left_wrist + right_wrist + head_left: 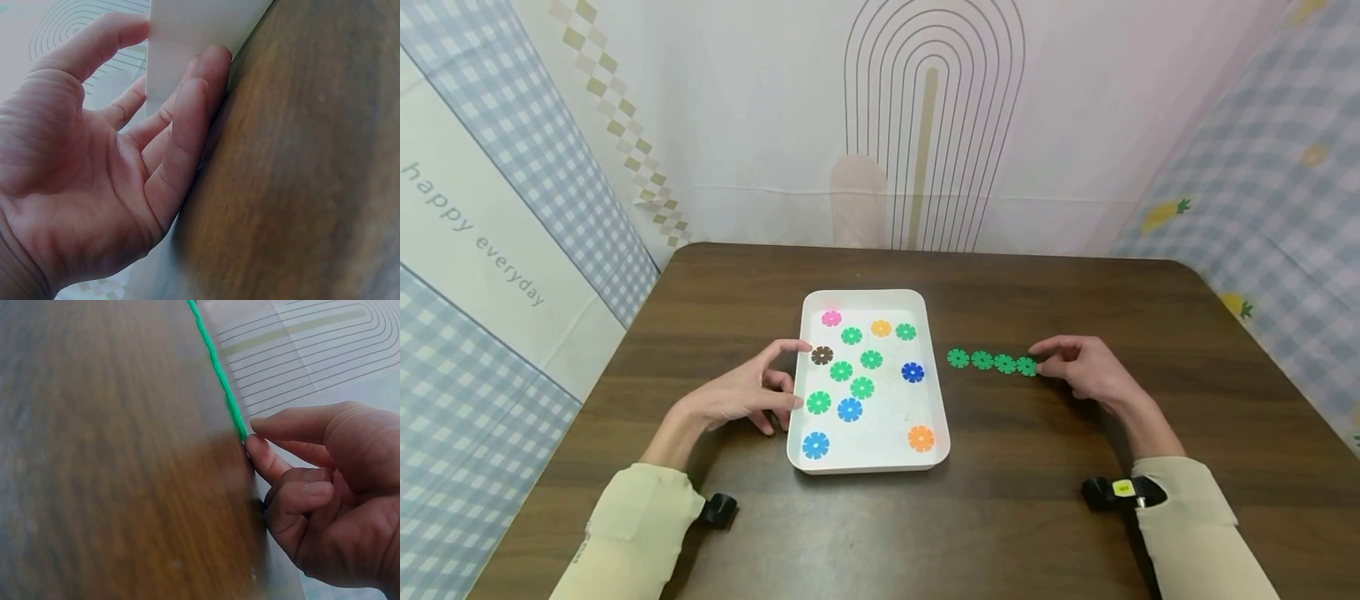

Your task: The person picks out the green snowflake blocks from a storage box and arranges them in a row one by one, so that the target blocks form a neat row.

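Observation:
My left hand (pixel 748 387) holds the left side of a white plastic tray (pixel 880 462), with thumb and index fingertips on its rim. In the left wrist view the other fingers bend against the tray's outer wall (pixel 181 37). To the right of the tray, my right hand (pixel 1090 367) pinches the right end of a row of several green notched discs (pixel 982 360) between thumb and index finger. The right wrist view shows this row edge-on as a thin green strip (pixel 219 372), low over the table. My remaining right fingers are curled into the palm.
In the tray lie loose notched discs: several green (pixel 862 387), a brown (pixel 822 356), a pink (pixel 831 318), a dark blue (pixel 913 372), two light blue (pixel 816 445) and two orange (pixel 921 438). The brown wooden table (pixel 1000 525) meets a patterned curtain (pixel 760 125) behind.

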The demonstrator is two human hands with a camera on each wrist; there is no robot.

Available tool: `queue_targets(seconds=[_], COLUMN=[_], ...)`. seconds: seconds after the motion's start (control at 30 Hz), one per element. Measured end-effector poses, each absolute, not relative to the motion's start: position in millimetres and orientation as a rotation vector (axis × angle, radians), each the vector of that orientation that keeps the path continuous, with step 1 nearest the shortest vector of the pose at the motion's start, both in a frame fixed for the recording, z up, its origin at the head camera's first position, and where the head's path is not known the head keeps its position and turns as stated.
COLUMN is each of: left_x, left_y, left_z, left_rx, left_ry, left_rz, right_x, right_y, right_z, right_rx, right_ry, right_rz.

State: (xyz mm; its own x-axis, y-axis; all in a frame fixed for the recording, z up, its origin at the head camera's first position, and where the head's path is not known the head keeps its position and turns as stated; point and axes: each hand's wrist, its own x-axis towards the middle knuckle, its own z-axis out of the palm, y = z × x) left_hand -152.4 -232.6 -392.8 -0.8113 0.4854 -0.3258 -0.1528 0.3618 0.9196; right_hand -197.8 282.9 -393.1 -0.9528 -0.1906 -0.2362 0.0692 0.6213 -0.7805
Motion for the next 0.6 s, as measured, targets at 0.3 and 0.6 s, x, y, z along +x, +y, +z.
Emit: queue_targets(seconds=[0.3, 0.6], left_x=[-151.3, -152.4], left_y=[-233.2, -233.0], left_z=[-395.0, -393.0], left_rx=[0.284, 0.292], left_ry=[2.06, 2.071], left_rz=[1.488, 1.48], right_x=[-195.9, -184.4], right_y=[279.5, 246.9], right_z=[-386.4, -350.7], right_rx=[-0.105, -0.305], right_ry=[2.614, 2.78], right_rz=[-1.198, -1.125])
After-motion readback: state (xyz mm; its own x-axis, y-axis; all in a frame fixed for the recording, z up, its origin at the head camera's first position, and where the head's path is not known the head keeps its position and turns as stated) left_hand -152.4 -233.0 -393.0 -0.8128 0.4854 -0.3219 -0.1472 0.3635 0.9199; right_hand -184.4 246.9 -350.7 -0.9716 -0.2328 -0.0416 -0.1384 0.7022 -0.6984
